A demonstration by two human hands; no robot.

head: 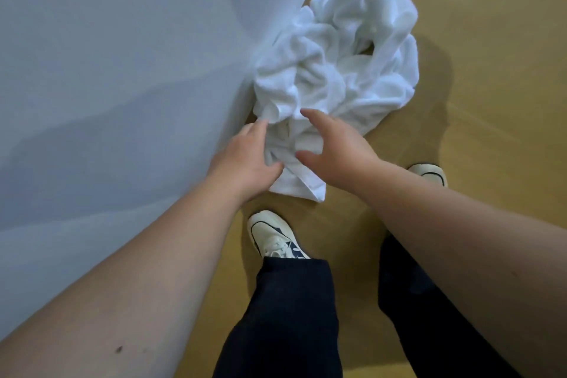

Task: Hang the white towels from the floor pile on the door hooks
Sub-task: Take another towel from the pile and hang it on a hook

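— Where's the towel pile (337,70)?

— Upper middle of the frame, heaped on the tan floor (491,101) against the pale wall (107,70).

— And your hands?

— My left hand (245,159) pinches the near fold. My right hand (334,150) is spread, holding nothing, reaching to separate one towel. No hooks in sight.

No readable text, labels, brands or numbers anywhere in view. Towels (337,64) are plain white, no tag or print legible. Shoes (273,235) carry a dark stripe marking but no lettering that can be made out. Wall (107,70) and floor (491,86) are bare of signs.
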